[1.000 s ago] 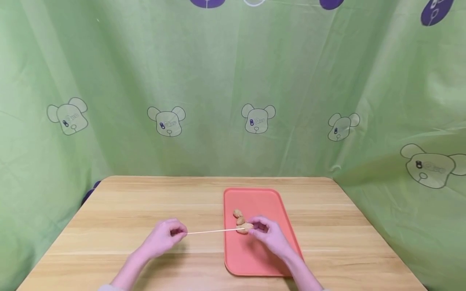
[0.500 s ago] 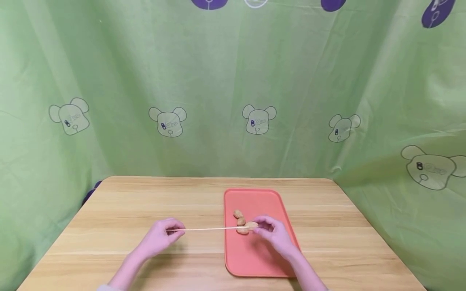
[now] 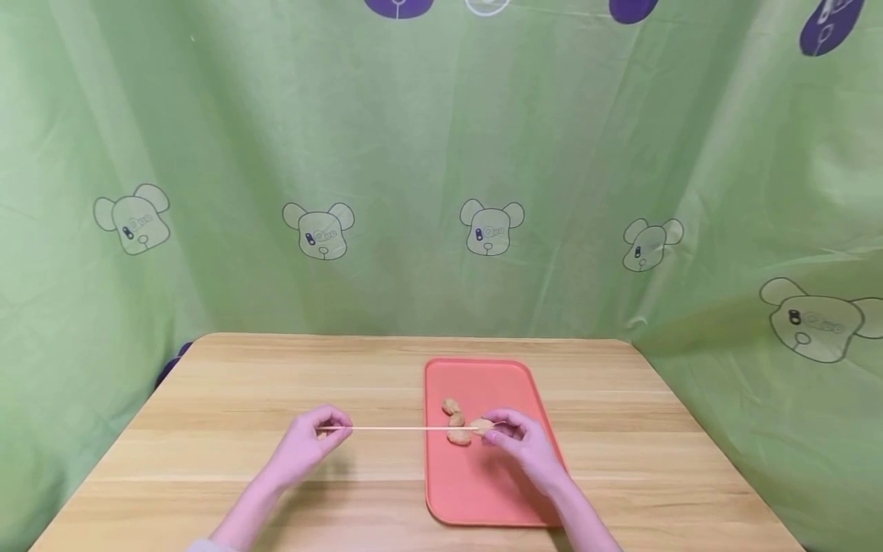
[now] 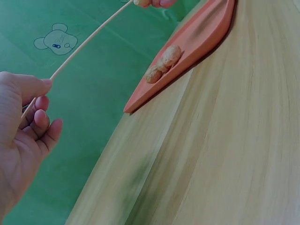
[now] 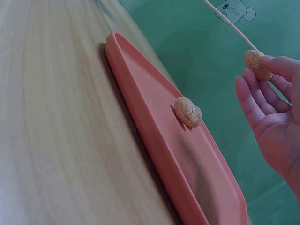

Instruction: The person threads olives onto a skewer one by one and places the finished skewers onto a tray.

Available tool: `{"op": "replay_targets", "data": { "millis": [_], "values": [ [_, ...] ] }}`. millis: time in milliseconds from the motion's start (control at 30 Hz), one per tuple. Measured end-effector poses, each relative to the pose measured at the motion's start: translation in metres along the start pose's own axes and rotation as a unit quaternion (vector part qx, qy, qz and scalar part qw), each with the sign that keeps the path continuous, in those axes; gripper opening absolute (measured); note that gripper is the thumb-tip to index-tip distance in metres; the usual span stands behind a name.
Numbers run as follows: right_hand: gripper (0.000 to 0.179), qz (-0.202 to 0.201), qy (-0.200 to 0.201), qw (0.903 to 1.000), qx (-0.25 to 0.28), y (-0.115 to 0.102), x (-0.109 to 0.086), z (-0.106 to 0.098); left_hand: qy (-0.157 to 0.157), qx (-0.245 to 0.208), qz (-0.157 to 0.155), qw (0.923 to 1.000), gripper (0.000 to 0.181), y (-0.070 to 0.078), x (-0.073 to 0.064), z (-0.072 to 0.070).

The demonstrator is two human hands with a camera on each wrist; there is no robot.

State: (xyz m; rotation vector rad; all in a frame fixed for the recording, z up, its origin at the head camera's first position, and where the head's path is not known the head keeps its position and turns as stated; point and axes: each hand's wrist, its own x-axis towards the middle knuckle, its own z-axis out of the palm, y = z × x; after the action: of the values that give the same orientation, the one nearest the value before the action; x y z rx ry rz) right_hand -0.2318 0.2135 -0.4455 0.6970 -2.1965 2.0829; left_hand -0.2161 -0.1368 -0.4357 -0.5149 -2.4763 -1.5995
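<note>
My left hand (image 3: 306,441) pinches a thin wooden skewer (image 3: 389,428) between thumb and fingers, and its rear end runs back past the thumb in the left wrist view. Held nearly level, the skewer spans over the table to my right hand (image 3: 527,452). There the thumb and fingers pinch a brown, wrinkled, food-like ball (image 5: 257,64), raised above the tray. In the right wrist view the skewer's front end meets the ball; how deep it goes in I cannot tell. Three similar balls (image 3: 458,437) sit in a row on the pink tray (image 3: 493,498).
Around the tray stretches a light wooden table (image 3: 207,414). Behind and at both sides hangs a green curtain (image 3: 407,291) printed with bear heads. The tray has a low raised rim (image 5: 140,112).
My right hand has moved slightly right with its ball, away from the others. My left hand's grip has gone from the skewer's end to farther along it, and the skewer has risen slightly.
</note>
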Motion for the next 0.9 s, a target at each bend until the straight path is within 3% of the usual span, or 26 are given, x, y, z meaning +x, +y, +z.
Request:
{"op": "replay_targets", "data": {
  "millis": [300,900],
  "values": [
    [0.035,-0.002,0.031,0.9976,0.062,-0.004,0.000,0.005,0.006,-0.013,-0.010,0.9998,0.006,0.000,0.001,0.002],
    [0.025,-0.050,0.073,0.9903,0.107,-0.007,-0.001,0.019,0.015,-0.060,-0.036,0.9974,0.004,0.006,0.001,0.008]
  ]
}}
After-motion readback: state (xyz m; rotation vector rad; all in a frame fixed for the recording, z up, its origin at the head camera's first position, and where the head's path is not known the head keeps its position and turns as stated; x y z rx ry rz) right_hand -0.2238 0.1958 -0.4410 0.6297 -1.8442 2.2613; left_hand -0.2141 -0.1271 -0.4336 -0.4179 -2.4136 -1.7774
